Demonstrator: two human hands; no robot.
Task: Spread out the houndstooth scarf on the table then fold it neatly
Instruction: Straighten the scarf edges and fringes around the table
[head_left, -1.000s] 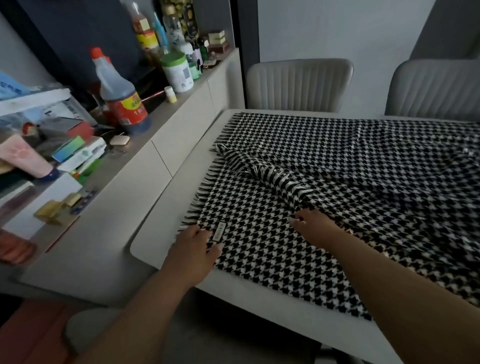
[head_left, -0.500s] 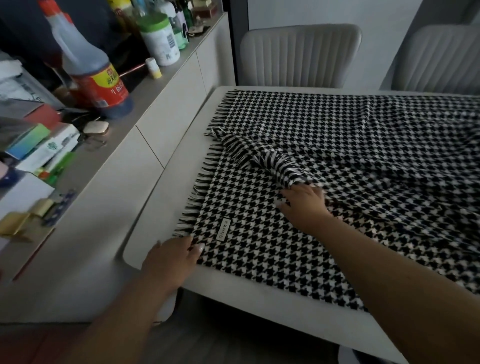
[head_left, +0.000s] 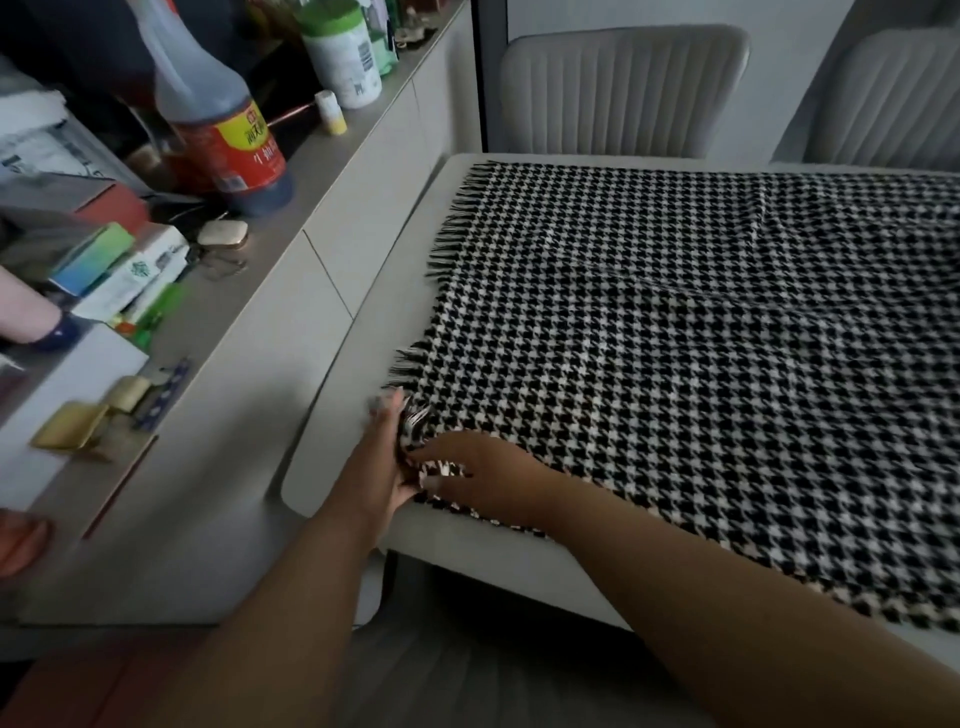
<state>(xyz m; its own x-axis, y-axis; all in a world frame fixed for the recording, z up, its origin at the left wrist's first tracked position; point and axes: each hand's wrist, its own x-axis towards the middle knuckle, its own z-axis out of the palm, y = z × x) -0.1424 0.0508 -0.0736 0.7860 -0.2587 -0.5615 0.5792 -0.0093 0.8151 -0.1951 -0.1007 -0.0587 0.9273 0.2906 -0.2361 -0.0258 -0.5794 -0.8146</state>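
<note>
The black-and-white houndstooth scarf (head_left: 675, 374) lies across the white table (head_left: 332, 467), its fringed end toward the left edge. The upper layer now lies over the lower one, nearly flat, with soft creases. Both hands meet at the scarf's near left corner. My left hand (head_left: 382, 457) lies along the fringed edge with fingers stretched out, fabric bunched against them. My right hand (head_left: 478, 475) rests on top of the corner, its fingers pinching the scarf's edge.
A long sideboard (head_left: 291, 291) runs along the left, crowded with a large sauce bottle (head_left: 218, 119), a white tub (head_left: 343, 57), boxes and small gold items. Two grey ribbed chairs (head_left: 618, 88) stand behind the table. The table's near edge is just under my forearms.
My right hand has pulled the folded-back layer toward the near left corner, so it now covers the lower layer and its label. My left hand slid up along the fringed edge.
</note>
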